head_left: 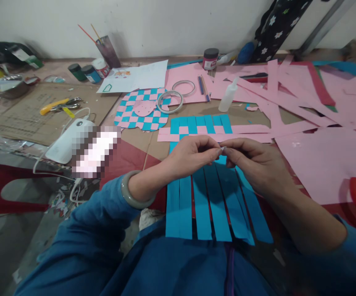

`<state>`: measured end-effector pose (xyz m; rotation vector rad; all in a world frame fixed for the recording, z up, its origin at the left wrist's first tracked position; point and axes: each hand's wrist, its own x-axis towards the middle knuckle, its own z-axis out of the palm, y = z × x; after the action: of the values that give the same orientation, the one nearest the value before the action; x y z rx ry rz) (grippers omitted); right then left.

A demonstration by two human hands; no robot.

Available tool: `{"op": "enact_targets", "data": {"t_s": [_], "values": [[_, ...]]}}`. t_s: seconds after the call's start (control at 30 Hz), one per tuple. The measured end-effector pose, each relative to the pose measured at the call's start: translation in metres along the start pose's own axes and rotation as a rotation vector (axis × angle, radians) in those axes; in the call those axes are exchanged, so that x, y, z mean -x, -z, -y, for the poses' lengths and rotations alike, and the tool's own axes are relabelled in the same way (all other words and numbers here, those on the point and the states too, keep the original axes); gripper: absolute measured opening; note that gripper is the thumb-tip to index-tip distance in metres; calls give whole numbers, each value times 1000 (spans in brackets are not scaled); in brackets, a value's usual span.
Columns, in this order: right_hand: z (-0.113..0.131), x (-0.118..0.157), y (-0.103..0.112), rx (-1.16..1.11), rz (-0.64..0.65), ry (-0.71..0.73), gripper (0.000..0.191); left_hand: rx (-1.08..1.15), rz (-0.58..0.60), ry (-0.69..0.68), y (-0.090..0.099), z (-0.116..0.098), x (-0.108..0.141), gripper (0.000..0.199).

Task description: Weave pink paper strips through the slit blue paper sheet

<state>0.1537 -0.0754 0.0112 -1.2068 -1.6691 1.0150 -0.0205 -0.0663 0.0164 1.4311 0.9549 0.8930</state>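
Pinching a small pale scrap of paper [222, 149], the left hand [190, 157] and right hand [254, 165] are both closed at the fingertips, meeting over it above slit blue paper strips [202, 207] that are lying flat on the worktop. A pale stone bangle [131, 190] is circling the left wrist. The scrap is looking light and soft, easily creased, so the fingertips suit it best; the flimsy strips are better taken by their free ends. Farther off, a pink paper strip [215, 133] is weaving through the blue, and a pink-and-blue checked paper mat [140, 117], a tape roll [170, 102] and a plastic squeeze bottle [229, 95] are lying beyond. No label is showing readable writing.
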Motion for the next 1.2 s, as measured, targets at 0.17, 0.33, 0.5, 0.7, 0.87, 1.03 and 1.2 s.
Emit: {"op": "enact_targets", "data": {"t_s": [0.17,0.33,0.5,0.7,0.87,1.03,1.2], "values": [[2,1,3,26,6,4,8,-16,-17,-3,1,1,0,15],[4,0,3,62,39,20,17,-37,4,10,1,0,2,18],[1,0,3,54,38,-15,26,-89,-11,-25,0,2,3,18],[-1,2,4,14,35,-63,38,-101,-105,-100,1,10,1,33],[-2,3,4,-46,7,-89,48,-150,-87,-155,-1,8,3,24],[-4,3,3,-95,-5,-63,52,-209,-91,-258,-2,3,5,21],[-7,0,1,-205,9,-77,40,-300,-239,-429,-3,7,7,14]]}}
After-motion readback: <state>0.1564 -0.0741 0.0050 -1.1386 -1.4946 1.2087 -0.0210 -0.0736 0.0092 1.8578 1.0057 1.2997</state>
